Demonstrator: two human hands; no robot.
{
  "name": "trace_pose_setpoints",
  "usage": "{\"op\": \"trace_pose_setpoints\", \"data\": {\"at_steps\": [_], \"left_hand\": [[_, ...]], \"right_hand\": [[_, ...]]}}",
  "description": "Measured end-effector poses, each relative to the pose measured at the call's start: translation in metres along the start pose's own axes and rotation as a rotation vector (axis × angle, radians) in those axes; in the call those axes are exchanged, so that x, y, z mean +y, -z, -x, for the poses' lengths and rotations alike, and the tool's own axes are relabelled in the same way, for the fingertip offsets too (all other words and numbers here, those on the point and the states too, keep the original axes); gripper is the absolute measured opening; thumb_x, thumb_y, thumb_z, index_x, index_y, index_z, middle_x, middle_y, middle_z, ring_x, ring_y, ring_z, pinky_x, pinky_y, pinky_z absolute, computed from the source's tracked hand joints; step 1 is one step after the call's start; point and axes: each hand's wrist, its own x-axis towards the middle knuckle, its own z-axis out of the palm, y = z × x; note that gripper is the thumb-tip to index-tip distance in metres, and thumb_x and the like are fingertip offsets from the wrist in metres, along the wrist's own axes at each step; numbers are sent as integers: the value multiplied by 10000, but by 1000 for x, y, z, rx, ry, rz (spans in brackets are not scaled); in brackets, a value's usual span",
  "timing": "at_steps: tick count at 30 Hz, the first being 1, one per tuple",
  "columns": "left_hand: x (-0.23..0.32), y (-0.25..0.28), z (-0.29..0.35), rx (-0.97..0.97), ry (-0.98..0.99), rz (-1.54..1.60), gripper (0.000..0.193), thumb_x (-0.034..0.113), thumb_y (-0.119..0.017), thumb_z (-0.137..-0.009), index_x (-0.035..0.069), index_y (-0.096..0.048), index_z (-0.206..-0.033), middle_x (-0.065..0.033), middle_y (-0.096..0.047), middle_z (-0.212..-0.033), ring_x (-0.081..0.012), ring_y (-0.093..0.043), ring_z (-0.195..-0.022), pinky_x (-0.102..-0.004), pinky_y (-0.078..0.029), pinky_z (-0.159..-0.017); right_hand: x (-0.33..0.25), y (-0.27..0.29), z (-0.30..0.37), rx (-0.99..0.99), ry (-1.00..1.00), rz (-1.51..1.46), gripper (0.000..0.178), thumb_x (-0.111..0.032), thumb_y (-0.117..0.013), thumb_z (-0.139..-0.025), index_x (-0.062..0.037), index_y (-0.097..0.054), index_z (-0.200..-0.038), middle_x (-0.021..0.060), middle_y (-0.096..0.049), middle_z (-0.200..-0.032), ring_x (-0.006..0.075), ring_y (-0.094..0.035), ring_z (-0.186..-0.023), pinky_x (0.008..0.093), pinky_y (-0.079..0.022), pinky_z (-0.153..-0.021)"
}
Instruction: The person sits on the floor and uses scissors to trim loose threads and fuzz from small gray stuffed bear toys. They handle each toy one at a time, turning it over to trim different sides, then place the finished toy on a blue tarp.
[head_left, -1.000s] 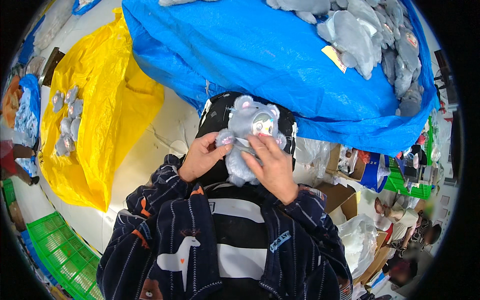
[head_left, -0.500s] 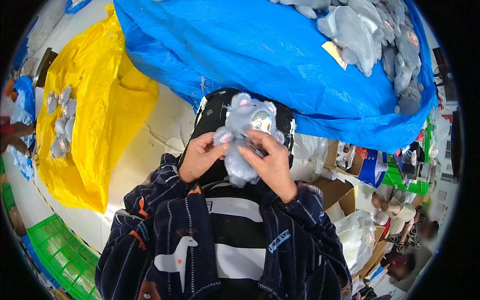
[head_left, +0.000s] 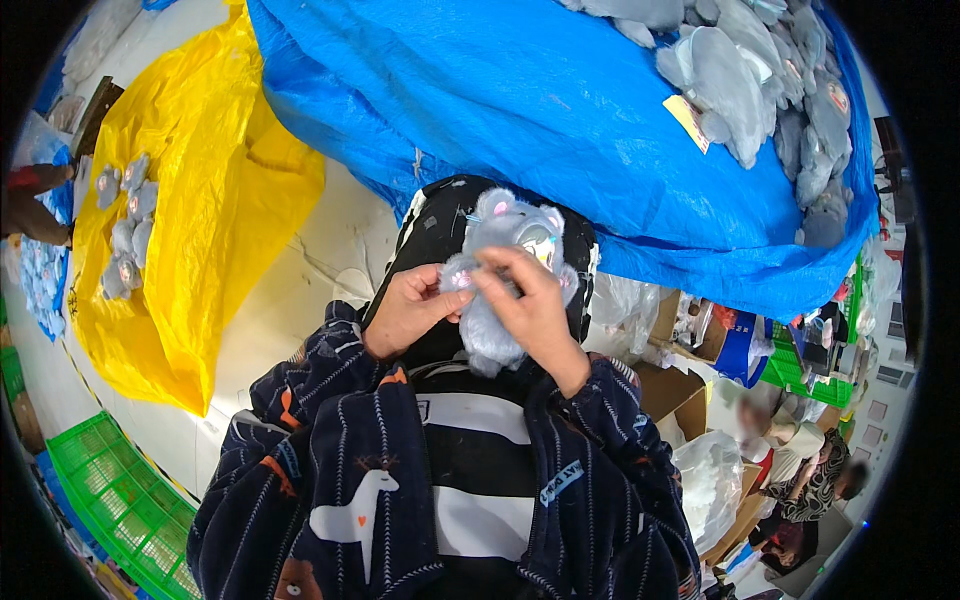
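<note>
Between the L grip (head_left: 408,310) & R grip (head_left: 537,310), a gray plush toy (head_left: 488,338) lies face-up on a black padded surface (head_left: 428,232). L grip pinches its paw (head_left: 459,273); R grip is blurred over the chest, fingers bent, can't tell if they hold anything. Progress, judging by looks: ears & face are on, body's filled out; handling at paw/chest prob. unfinished, but R fingers hide that spot, so what's left is unclear. Beyond both grips, a blue sheet (head_left: 480,120) carries a heap of similar plushies (head_left: 740,95) off to the R, done or not, can't tell. Well L of L grip, a yellow sheet (head_left: 225,210) has a small gray cluster (head_left: 124,240); nearer the rim, a green crate (head_left: 118,500).
</note>
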Motion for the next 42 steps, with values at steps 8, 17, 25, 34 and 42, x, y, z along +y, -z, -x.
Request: {"op": "trace_pose_setpoints", "data": {"at_steps": [8,17,25,34,42], "left_hand": [[-5,8,-1,-45,-45,44,159,65,-617,-846,-4,-606,-988,-21,-622,-813,-59,-564,-675,-210,-475,-627],[-5,6,-1,-19,-17,38,146,84,-616,-859,-8,-604,-972,-30,-620,-818,-64,-564,-675,-211,-478,-630],[-2,7,-2,-58,60,135,164,114,-633,-854,-3,-616,-966,-35,-627,-824,-75,-573,-680,-221,-483,-632],[-2,6,2,6,139,154,199,152,-653,-851,5,-621,-981,-28,-629,-826,-74,-571,-675,-219,-487,-635],[-9,10,-1,-50,-29,-57,256,72,-606,-856,-3,-564,-1097,-36,-628,-933,-76,-583,-765,-223,-493,-666]], "right_hand": [[2,-3,-1,-155,336,471,217,-65,-677,-707,-62,-549,-883,85,-556,-898,283,-613,-756,363,-488,-627],[0,-4,-5,-107,323,405,255,-59,-661,-710,-69,-552,-939,63,-564,-956,272,-618,-750,362,-507,-593],[10,-3,-3,-124,343,495,211,-42,-646,-707,-68,-543,-888,90,-549,-895,292,-610,-716,369,-490,-588],[0,24,15,124,-143,35,151,-134,-658,-830,6,-602,-844,100,-618,-706,113,-582,-657,253,-450,-586],[-6,-2,-1,-85,229,544,225,-110,-706,-688,-37,-556,-838,109,-592,-773,310,-600,-680,392,-473,-577]]}}
